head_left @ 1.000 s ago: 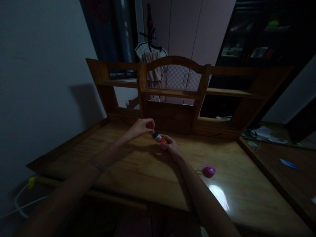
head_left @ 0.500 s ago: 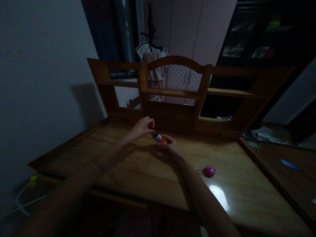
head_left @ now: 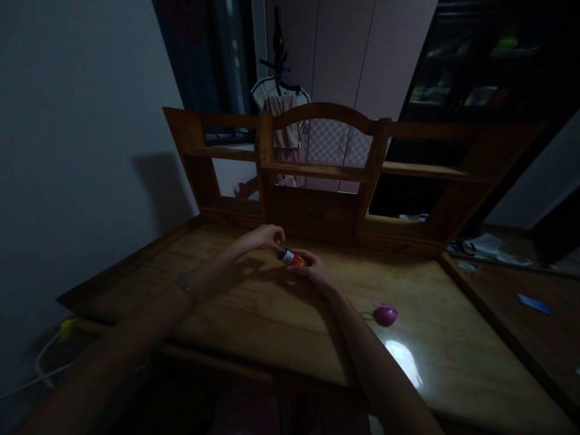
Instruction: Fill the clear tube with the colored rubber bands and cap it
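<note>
My right hand [head_left: 313,270] is closed round a small red and yellow bottle [head_left: 292,259], held tilted just above the wooden desk [head_left: 254,314]. My left hand [head_left: 263,237] pinches the bottle's dark cap end with its fingertips; whether the cap is on or off I cannot make out in the dim light. Both forearms reach in from the near edge, and a thin band sits on my left wrist.
A small purple round thing [head_left: 385,314] lies on the desk to the right of my right arm. A wooden hutch [head_left: 317,175] with shelves rises at the desk's back edge. A wall stands to the left; a white cable [head_left: 45,362] hangs below the desk.
Both hands have sunk slightly toward the desk with the bottle, and the bottle tilts a little flatter. The left fingers stay pinched at the cap end.
</note>
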Demonstrator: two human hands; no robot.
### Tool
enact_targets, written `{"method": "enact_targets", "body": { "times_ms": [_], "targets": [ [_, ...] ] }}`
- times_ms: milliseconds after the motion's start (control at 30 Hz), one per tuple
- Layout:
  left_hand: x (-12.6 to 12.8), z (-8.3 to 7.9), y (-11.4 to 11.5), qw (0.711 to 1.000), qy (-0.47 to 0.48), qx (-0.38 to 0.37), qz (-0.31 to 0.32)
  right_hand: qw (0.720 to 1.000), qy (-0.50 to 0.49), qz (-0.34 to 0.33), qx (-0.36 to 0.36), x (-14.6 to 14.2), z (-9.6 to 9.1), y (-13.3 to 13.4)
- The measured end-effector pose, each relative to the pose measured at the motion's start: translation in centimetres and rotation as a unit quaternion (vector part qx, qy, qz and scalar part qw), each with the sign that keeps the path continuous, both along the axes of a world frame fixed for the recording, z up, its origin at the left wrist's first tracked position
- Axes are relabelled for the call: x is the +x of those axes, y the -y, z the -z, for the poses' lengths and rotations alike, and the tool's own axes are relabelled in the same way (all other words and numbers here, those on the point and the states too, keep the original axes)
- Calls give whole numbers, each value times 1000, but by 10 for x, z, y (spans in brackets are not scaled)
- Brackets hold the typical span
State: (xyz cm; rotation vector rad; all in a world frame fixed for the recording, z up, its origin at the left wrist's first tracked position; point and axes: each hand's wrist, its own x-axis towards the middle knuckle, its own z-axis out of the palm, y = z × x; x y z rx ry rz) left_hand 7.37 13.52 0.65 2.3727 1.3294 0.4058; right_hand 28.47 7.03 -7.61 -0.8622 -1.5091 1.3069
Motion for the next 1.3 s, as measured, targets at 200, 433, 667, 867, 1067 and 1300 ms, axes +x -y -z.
{"method": "enact_targets", "body": {
  "times_ms": [200,433,667,867,1067,1300],
  "targets": [
    [4,0,1,999,-17,-29,12,1000,5,-8,0,0,2,-1],
    [6,-2,7,996,-41,-76,-8,1000,9,-9,4,1,1,-1],
    [6,-11,17,992,-49,-107,-35,1000,7,-6,-6,1,2,-3],
    [-5,-24,22,991,7,-130,-18,1000,-6,-2,-9,2,0,0],
    [-18,-27,19,976,66,-206,4,1000,-8,-8,-18,2,-2,2],
    [-21,-11,10,974,81,-210,6,1000,-10,-10,-18,1,-3,4]
  ]
}}
